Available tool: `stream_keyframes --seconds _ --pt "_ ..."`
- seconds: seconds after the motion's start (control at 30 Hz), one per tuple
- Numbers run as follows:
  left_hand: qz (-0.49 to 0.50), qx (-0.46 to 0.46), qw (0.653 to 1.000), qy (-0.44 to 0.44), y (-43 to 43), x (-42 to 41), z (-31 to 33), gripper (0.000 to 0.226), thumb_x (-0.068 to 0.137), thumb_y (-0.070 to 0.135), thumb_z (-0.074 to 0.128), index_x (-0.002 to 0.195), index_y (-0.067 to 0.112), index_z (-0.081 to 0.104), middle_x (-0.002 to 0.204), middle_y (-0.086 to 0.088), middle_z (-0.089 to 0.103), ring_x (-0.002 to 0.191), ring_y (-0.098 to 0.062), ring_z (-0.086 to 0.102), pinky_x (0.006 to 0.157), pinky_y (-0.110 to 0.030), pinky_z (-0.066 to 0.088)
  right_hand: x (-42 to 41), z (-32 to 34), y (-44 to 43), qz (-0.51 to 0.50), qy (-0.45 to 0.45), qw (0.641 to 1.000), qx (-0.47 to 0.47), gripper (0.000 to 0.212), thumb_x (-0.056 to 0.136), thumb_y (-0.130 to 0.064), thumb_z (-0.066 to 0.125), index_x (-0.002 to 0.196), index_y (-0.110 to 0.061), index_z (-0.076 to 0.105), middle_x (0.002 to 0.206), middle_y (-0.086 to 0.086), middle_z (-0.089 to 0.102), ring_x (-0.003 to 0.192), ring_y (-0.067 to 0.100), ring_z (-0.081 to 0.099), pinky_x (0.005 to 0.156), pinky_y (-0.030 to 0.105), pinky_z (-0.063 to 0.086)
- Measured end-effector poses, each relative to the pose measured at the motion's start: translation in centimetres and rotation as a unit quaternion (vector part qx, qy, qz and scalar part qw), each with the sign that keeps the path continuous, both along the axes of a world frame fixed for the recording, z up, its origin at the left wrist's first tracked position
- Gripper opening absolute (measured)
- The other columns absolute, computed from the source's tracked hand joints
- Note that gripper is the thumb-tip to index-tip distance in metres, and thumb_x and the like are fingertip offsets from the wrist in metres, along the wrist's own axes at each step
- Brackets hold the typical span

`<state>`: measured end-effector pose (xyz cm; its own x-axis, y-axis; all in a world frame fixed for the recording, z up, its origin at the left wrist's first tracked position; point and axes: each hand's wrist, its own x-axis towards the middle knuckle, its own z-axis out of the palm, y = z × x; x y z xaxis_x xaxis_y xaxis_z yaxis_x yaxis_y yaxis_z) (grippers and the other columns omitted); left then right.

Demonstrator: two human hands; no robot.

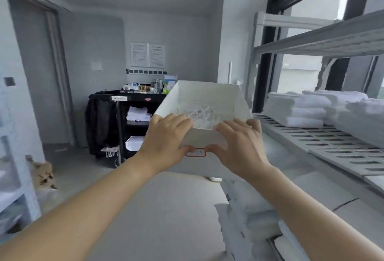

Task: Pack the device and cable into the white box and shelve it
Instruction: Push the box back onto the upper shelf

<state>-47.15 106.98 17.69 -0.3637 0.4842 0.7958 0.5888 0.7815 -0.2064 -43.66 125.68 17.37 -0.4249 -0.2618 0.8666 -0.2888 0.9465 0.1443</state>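
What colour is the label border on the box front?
Red, around the white label; head view shows it.

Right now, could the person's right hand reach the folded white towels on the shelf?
Probably not yet. The right hand and the left hand both grip the near end of the white box, so it is busy. The folded white towels lie on the slotted shelf to the right, with nothing in between.

We see only pale tangle inside white box (204, 102); cable (197, 113) blurred, device not told apart. Near wall of box partly covered by left hand (166, 138) and right hand (239, 146). Red-edged label (196, 153) on that wall: writing too small for us to read. Wall notices (147, 55) far off, text unreadable. Both our forearms cut off at bottom edge. Shelf (324, 142) runs out of frame at right.
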Motion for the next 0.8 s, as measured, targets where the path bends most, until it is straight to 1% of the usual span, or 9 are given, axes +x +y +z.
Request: stream_keyframes --seconds 0.1,0.27,0.33,0.4,0.43,0.47,0.6,0.7,0.8 --pt "0.059 0.0 0.998 -0.001 -7.3 0.3 0.0 0.045 0.053 0.031 0.086 0.075 0.015 0.05 0.071 0.004 0.053 0.065 -0.022 0.052 0.064 -0.033 0.028 -2.0 -0.2 -7.0 0.057 -0.002 0.998 -0.002 0.039 0.054 -0.042 0.083 0.07 -0.017 0.059 0.065 -0.006 0.062 0.064 0.023 0.058 0.066 0.032 0.022" --pt "0.158 -0.014 0.987 -0.02 -20.3 1.8 -0.1 0.043 0.054 0.03 0.084 0.08 0.014 0.054 0.078 0.003 0.059 0.072 -0.024 0.054 0.067 -0.032 0.026 -4.0 -0.7 -19.7 0.152 0.007 0.988 -0.007 0.04 0.054 -0.042 0.084 0.071 -0.017 0.058 0.065 -0.005 0.062 0.063 0.024 0.058 0.062 0.033 0.022" --pt "0.195 -0.024 0.98 -0.018 -25.5 2.8 -0.2 0.042 0.055 0.032 0.084 0.081 0.015 0.055 0.079 0.003 0.059 0.074 -0.024 0.054 0.067 -0.031 0.019 -4.4 -0.9 -25.0 0.189 0.012 0.982 -0.007 0.04 0.054 -0.043 0.084 0.07 -0.016 0.059 0.065 -0.005 0.061 0.062 0.023 0.057 0.062 0.033 0.021" --pt "0.228 -0.032 0.973 -0.013 -30.5 4.1 -0.2 0.042 0.057 0.033 0.083 0.081 0.016 0.054 0.079 0.003 0.058 0.074 -0.024 0.054 0.062 -0.031 0.01 -4.6 -1.2 -30.3 0.223 0.015 0.975 -0.013 0.04 0.055 -0.043 0.083 0.069 -0.015 0.059 0.064 -0.005 0.06 0.061 0.023 0.057 0.061 0.032 0.021" --pt "0.243 -0.036 0.969 -0.011 -32.8 4.7 -0.2 0.042 0.057 0.035 0.082 0.081 0.016 0.054 0.079 0.003 0.058 0.074 -0.024 0.053 0.061 -0.032 0.008 -4.6 -1.4 -32.9 0.239 0.016 0.971 -0.016 0.04 0.055 -0.043 0.084 0.069 -0.015 0.059 0.063 -0.004 0.06 0.061 0.023 0.057 0.061 0.032 0.021" --pt "0.258 -0.039 0.965 -0.009 -35.1 5.4 -0.3 0.042 0.057 0.036 0.082 0.081 0.016 0.053 0.079 0.003 0.057 0.074 -0.023 0.053 0.06 -0.032 0.009 -4.5 -1.6 -35.5 0.254 0.017 0.967 -0.021 0.04 0.055 -0.042 0.084 0.068 -0.014 0.059 0.062 -0.004 0.059 0.06 0.023 0.056 0.061 0.032 0.022" --pt "0.314 -0.047 0.948 -0.001 -43.1 8.2 -0.4 0.045 0.056 0.035 0.084 0.081 0.014 0.053 0.079 0.002 0.056 0.072 -0.024 0.051 0.063 -0.035 0.02 -4.2 -2.1 -44.8 0.326 0.027 0.944 -0.047 0.044 0.053 -0.04 0.085 0.062 -0.012 0.053 0.058 -0.001 0.054 0.055 0.024 0.053 0.059 0.032 0.024" --pt "0.347 -0.048 0.937 0.005 -48.0 9.9 0.0 0.045 0.056 0.034 0.084 0.084 0.014 0.055 0.081 0.002 0.057 0.074 -0.024 0.052 0.064 -0.035 0.02 -4.1 -1.6 -50.7 0.368 0.041 0.927 -0.053 0.045 0.053 -0.04 0.086 0.062 -0.012 0.052 0.057 -0.001 0.054 0.054 0.023 0.053 0.058 0.031 0.023" --pt "0.374 -0.043 0.927 0.014 -52.4 10.9 0.9 0.044 0.058 0.033 0.083 0.088 0.014 0.057 0.084 0.002 0.058 0.079 -0.019 0.046 0.066 -0.034 0.02 -4.3 -0.7 -55.6 0.405 0.053 0.911 -0.054 0.044 0.054 -0.041 0.085 0.065 -0.012 0.054 0.059 -0.001 0.056 0.055 0.023 0.053 0.059 0.032 0.023"
